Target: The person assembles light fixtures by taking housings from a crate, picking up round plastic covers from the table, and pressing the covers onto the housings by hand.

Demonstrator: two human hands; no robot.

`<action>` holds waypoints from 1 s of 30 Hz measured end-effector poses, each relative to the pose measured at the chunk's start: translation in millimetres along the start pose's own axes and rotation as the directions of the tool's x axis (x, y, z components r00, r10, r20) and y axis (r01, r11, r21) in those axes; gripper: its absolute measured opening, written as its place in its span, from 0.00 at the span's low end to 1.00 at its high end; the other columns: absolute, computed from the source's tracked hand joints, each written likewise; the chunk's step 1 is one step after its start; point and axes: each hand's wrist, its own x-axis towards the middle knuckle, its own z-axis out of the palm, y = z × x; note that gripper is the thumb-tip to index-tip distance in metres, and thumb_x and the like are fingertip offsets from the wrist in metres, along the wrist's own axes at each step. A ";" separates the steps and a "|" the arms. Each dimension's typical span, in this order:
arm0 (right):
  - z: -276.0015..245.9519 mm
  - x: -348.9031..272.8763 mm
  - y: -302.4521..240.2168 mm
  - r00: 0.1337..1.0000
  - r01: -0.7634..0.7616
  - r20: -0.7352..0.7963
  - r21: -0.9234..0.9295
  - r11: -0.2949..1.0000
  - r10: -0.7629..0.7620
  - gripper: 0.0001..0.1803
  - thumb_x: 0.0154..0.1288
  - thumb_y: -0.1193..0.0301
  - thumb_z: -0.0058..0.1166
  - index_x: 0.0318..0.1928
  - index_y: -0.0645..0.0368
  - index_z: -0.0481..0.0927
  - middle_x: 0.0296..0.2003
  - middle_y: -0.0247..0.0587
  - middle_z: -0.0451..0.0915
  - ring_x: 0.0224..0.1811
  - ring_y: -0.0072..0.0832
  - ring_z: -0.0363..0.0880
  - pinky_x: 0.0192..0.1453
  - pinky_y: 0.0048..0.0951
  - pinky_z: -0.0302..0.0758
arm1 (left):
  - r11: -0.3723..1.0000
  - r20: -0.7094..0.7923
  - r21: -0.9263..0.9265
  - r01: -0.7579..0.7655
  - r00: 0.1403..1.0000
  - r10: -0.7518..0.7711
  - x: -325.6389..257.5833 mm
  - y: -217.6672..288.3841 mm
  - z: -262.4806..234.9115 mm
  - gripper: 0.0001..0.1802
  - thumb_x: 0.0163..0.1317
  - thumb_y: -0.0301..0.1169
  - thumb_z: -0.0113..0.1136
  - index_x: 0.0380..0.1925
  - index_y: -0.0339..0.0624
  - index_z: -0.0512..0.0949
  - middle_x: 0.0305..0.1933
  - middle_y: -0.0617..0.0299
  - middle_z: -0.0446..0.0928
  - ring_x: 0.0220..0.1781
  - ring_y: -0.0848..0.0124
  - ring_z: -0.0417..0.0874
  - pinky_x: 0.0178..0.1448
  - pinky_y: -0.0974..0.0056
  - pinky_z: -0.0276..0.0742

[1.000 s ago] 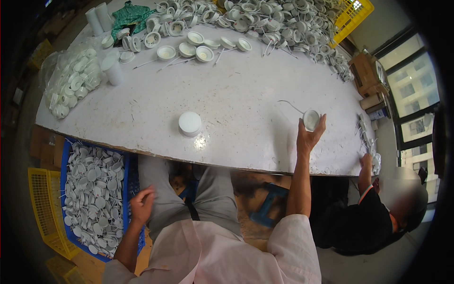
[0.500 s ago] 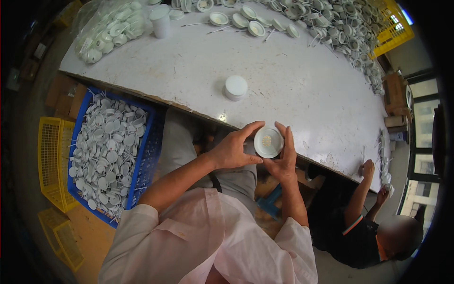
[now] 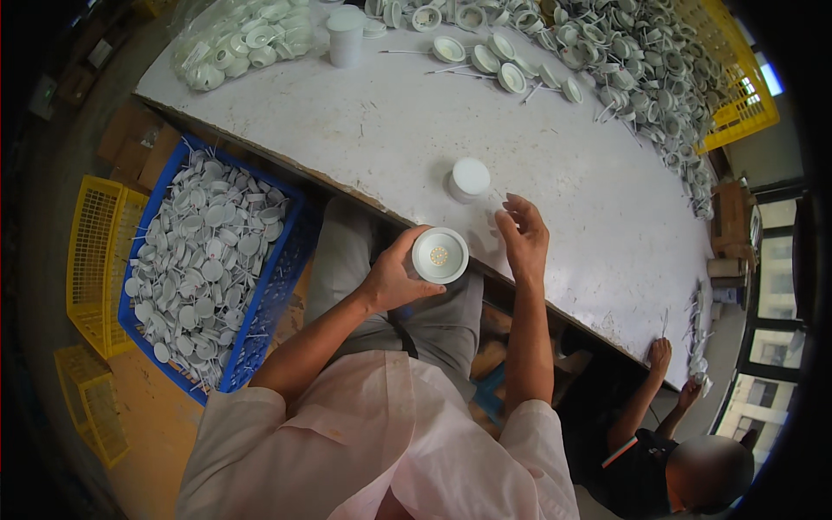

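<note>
In my left hand (image 3: 394, 277) is a white round LED downlight (image 3: 440, 256), its open face up and a ring of small yellowish LEDs at its centre. The fingers and thumb wrap its left side, just off the table's near edge. My right hand (image 3: 525, 236) is raised over the table edge with nothing in it, fingers apart and partly bent. Closest to that hand stands a short white cylinder (image 3: 471, 178) with a flat top; whether it is one piece or a stack, I cannot make out.
A blue crate (image 3: 299, 227) full of white lamps with wires sits at my left, beside yellow crates (image 3: 87, 260). On the white table (image 3: 364, 130) are a bag of white lamp parts (image 3: 251, 43), a taller white cylinder (image 3: 345, 43) and heaped lamps (image 3: 659, 78). A co-worker (image 3: 637, 468) works at right.
My right hand has let go of the downlight and moved up towards the short white cylinder. The left hand now holds the lamp alone, shifted left. The whole view has shifted slightly.
</note>
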 end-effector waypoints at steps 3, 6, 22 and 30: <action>22.1 26.6 -11.4 0.969 -0.235 -0.109 -0.106 0.966 0.223 0.19 0.57 0.61 0.63 0.41 0.65 0.77 0.35 0.42 0.81 0.33 0.30 0.79 0.39 0.30 0.76 | 0.999 -0.017 0.034 0.016 1.000 -0.016 -3.4 -10.5 -3.7 0.47 0.40 0.30 0.76 0.61 0.36 0.62 0.58 0.53 0.71 0.62 0.66 0.70 0.65 0.64 0.65; 29.7 44.5 -4.5 0.968 -0.245 -0.154 -0.412 0.877 0.198 0.21 0.57 0.55 0.62 0.30 0.64 0.77 0.24 0.39 0.80 0.27 0.27 0.78 0.33 0.27 0.74 | 0.995 -0.036 0.093 0.019 0.999 -0.016 -6.3 -11.0 -5.9 0.46 0.40 0.31 0.75 0.61 0.36 0.62 0.58 0.52 0.71 0.62 0.65 0.71 0.65 0.64 0.65; 11.6 27.4 15.9 0.942 -0.328 0.053 0.349 0.878 0.331 0.11 0.67 0.65 0.52 0.31 0.59 0.74 0.23 0.34 0.76 0.22 0.17 0.71 0.24 0.18 0.68 | 0.997 -0.055 0.079 0.014 0.998 -0.010 -11.5 -21.0 -7.7 0.46 0.42 0.31 0.75 0.62 0.37 0.62 0.59 0.52 0.71 0.62 0.65 0.71 0.65 0.63 0.66; 16.4 -17.5 5.7 0.934 -0.322 0.083 0.616 0.719 0.348 0.05 0.66 0.75 0.52 0.41 0.63 0.75 0.31 0.36 0.79 0.28 0.20 0.77 0.32 0.19 0.80 | 0.997 -0.070 0.055 0.050 0.997 -0.046 -8.3 -11.1 -6.3 0.45 0.40 0.28 0.75 0.61 0.36 0.62 0.57 0.52 0.72 0.60 0.65 0.72 0.64 0.63 0.68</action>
